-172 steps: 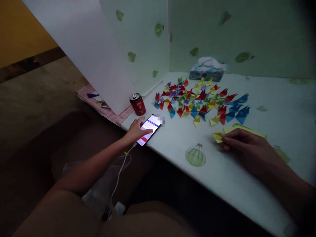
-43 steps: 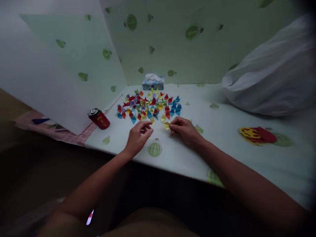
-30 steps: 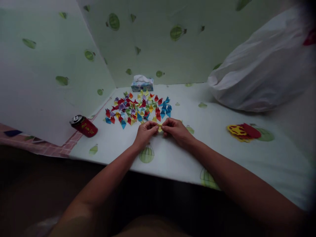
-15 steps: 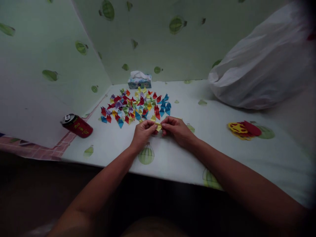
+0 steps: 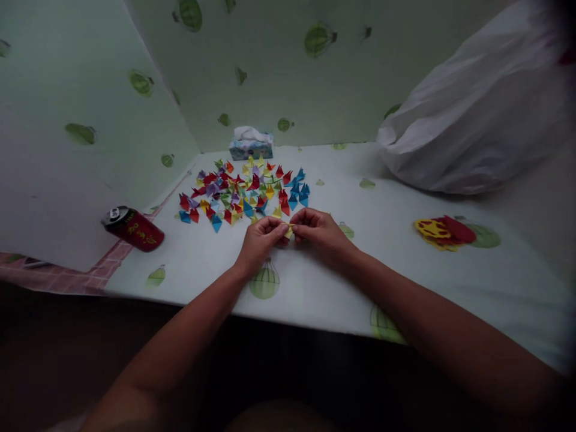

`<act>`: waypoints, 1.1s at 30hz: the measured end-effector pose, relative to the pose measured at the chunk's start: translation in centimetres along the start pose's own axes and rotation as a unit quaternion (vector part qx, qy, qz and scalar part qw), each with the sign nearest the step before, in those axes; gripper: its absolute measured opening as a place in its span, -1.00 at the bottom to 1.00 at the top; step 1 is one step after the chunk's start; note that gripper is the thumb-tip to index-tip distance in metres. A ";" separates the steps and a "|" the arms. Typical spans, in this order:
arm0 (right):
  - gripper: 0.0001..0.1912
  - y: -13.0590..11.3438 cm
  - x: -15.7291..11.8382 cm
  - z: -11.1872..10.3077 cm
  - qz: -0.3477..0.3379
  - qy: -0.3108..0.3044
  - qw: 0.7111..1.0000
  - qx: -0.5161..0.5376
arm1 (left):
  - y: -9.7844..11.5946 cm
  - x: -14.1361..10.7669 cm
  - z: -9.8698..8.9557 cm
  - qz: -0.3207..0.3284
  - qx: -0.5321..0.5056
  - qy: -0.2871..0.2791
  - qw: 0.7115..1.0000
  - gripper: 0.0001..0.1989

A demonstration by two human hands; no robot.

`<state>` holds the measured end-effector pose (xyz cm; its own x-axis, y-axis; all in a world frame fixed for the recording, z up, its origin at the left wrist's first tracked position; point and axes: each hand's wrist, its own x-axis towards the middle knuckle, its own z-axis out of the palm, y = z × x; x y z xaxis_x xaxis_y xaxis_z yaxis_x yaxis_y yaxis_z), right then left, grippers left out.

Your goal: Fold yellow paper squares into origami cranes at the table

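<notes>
Left hand: thumb and fingertips of the left hand (image 5: 263, 239) pinched together on the left side of the yellow folded paper (image 5: 288, 230)
Right hand: thumb and forefinger of the right hand (image 5: 320, 233) closed on the paper's right side
Yellow folded paper: between the two hands, above the near part of the table, partly hidden by fingers; its exact shape is too small to tell
Origami cranes (image 5: 252, 185): a spread of small red, blue, yellow, green, purple and orange ones on the table, just beyond the hands
Tissue box (image 5: 251, 149): behind the cranes, a white tissue sticking out
Drink can (image 5: 135, 230): red and black, left of the cranes
Table (image 5: 198, 264): white cover printed with green balloons
Red and yellow cutout pieces (image 5: 444, 233): stacked, well to the right of the hands
White plastic bag (image 5: 472, 120): large, at the right, beyond the cutouts
</notes>
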<state>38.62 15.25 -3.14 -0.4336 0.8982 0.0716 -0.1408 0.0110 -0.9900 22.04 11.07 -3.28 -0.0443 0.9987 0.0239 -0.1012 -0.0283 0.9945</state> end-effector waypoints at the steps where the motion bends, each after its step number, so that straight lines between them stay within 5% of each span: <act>1: -0.81 0.0 0.1 0.0 -0.008 -0.004 1.000 -0.017 | 0.1 0.0 0.1 -0.002 0.004 -0.001 1.000 -0.65; 7: -0.91 0.4 0.1 0.0 -0.100 -0.012 0.985 -0.139 | 0.0 -0.1 0.2 -0.008 -0.001 0.002 1.000 -0.65; 17: -0.93 0.0 -0.6 0.5 -0.141 -0.010 0.967 -0.212 | 0.2 -0.1 0.3 -0.028 -0.008 0.010 1.000 -0.70; 33: -0.90 0.0 -0.4 0.4 -0.092 -0.027 0.989 -0.113 | -0.3 0.2 0.0 -0.033 -0.035 0.008 0.999 -0.64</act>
<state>38.43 14.73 -3.16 -0.4676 0.8467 0.2538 -0.0221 0.2758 -0.9609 22.09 11.24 -3.56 -0.0519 0.9977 -0.0439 -0.1732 0.0343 0.9843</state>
